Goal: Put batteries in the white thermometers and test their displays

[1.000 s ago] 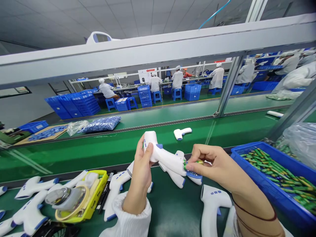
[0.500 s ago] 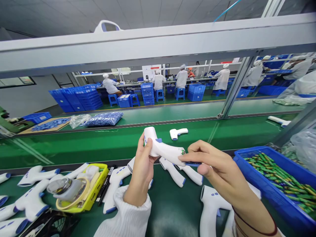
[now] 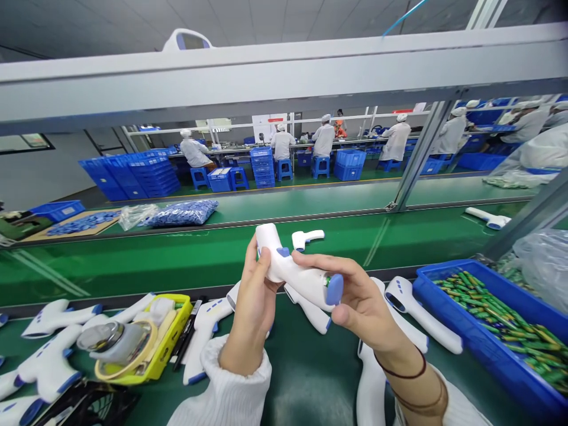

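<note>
The white thermometer was tilted, its head up and left. A blue battery cover sat against the handle's end, beside a green battery.

This is an electronics assembly factory: green conveyor belts cross the lower frame, with white infrared thermometers lying along them. Farther off, at mid-frame, workers in white coats and caps sit at long workbenches, with stacked blue plastic crates left of centre.
</note>
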`<state>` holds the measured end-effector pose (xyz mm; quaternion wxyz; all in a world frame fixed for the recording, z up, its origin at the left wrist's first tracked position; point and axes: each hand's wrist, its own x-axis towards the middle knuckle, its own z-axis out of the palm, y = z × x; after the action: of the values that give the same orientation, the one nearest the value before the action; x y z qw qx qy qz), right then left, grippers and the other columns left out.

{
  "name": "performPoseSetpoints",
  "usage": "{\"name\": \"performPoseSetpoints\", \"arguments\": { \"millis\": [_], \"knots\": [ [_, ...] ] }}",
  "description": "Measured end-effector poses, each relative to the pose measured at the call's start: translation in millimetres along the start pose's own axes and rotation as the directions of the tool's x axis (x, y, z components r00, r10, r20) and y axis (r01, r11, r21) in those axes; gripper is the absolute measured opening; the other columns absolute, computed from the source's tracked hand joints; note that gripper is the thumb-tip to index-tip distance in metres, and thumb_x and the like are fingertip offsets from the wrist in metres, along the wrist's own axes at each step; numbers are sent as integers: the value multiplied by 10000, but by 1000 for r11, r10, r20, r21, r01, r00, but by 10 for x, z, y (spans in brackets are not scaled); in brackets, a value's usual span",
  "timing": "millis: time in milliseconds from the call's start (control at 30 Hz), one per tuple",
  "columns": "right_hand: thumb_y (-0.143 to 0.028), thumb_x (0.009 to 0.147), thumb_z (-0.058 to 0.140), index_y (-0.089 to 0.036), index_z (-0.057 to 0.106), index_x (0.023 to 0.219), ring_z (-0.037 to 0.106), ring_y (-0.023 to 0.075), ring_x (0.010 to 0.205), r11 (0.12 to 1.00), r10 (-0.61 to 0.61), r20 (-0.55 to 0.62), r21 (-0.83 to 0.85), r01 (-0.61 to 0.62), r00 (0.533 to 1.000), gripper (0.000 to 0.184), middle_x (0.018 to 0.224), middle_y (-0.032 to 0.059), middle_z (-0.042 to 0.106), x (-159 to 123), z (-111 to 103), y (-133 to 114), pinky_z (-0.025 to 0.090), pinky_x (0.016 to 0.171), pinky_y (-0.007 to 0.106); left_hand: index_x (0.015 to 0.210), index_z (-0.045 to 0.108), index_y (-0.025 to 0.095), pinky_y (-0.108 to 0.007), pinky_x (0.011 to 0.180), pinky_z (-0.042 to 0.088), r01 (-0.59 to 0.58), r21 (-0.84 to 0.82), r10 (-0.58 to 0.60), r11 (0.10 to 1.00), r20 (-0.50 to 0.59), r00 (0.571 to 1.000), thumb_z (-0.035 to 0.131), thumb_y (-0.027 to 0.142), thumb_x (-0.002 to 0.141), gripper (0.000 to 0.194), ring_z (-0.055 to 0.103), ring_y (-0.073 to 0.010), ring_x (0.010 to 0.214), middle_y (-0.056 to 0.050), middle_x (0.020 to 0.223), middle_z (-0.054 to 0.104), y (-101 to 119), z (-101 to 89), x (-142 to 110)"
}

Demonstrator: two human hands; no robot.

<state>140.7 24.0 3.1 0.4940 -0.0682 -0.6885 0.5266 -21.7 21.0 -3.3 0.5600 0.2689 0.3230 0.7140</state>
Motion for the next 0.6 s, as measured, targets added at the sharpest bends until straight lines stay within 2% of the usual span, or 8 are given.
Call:
{"name": "performPoseSetpoints", "arguments": {
  "millis": [133, 233, 333, 433, 500, 533, 600],
  "knots": [
    [-400, 958, 588, -323, 645, 1215, 433, 226, 1390, 993, 32, -22, 113, -30, 999, 274, 1253, 43, 655, 3, 44, 59, 356, 1153, 425, 1451, 413, 303, -166, 608, 498, -33, 51, 32, 998, 7, 999, 762, 466, 796, 760, 624, -107, 759, -23, 1042, 671, -23, -10, 18],
    [-439, 977, 535, -293, 657, 1157, 471, 215, 1350, 950, 130, -97, 298, -95, 987, 263, 1102, 55, 680, 18, 126, 145, 377, 1137, 409, 1473, 386, 314, -175, 704, 519, -113, 86, 114, 990, 1, 994, 728, 467, 829, 745, 642, -139, 921, -56, 1229, 629, -62, -18, 36],
    [-418, 931, 608, -308, 641, 1084, 530, 219, 1284, 871, 264, -261, 479, -113, 928, 191, 915, 20, 656, 38, 183, 227, 410, 1105, 427, 1470, 398, 322, -180, 896, 494, -254, 137, 258, 957, -11, 966, 708, 422, 859, 692, 553, -182, 1221, -43, 1461, 481, -103, -28, 49],
    [-335, 834, 710, -284, 593, 876, 553, 237, 1257, 826, 370, -367, 551, -121, 853, 135, 746, -21, 578, 51, 180, 254, 420, 1089, 455, 1447, 437, 327, -167, 1012, 429, -371, 203, 378, 906, 2, 926, 686, 382, 884, 617, 442, -181, 1362, 1, 1544, 388, -127, -28, 43],
    [-297, 798, 729, -258, 544, 786, 557, 241, 1254, 825, 382, -384, 552, -122, 841, 189, 743, -28, 580, 57, 164, 251, 410, 1099, 462, 1433, 455, 327, -167, 1027, 420, -403, 224, 410, 887, 15, 912, 674, 377, 893, 585, 437, -178, 1370, 8, 1549, 382, -125, -25, 38],
    [-297, 802, 725, -256, 545, 782, 548, 240, 1267, 830, 371, -377, 545, -121, 849, 185, 796, -25, 617, 59, 157, 251, 404, 1106, 461, 1426, 463, 326, -166, 1022, 424, -408, 224, 416, 885, 13, 909, 675, 373, 892, 577, 444, -178, 1365, 6, 1543, 392, -118, -26, 39],
    [-348, 861, 677, -269, 599, 854, 510, 229, 1315, 850, 329, -329, 511, -126, 885, 111, 1040, -3, 681, 63, 144, 267, 386, 1128, 447, 1415, 471, 316, -173, 999, 444, -380, 201, 391, 903, -15, 920, 693, 363, 878, 583, 473, -184, 1337, -8, 1508, 438, -101, -36, 53]
  ]
}}
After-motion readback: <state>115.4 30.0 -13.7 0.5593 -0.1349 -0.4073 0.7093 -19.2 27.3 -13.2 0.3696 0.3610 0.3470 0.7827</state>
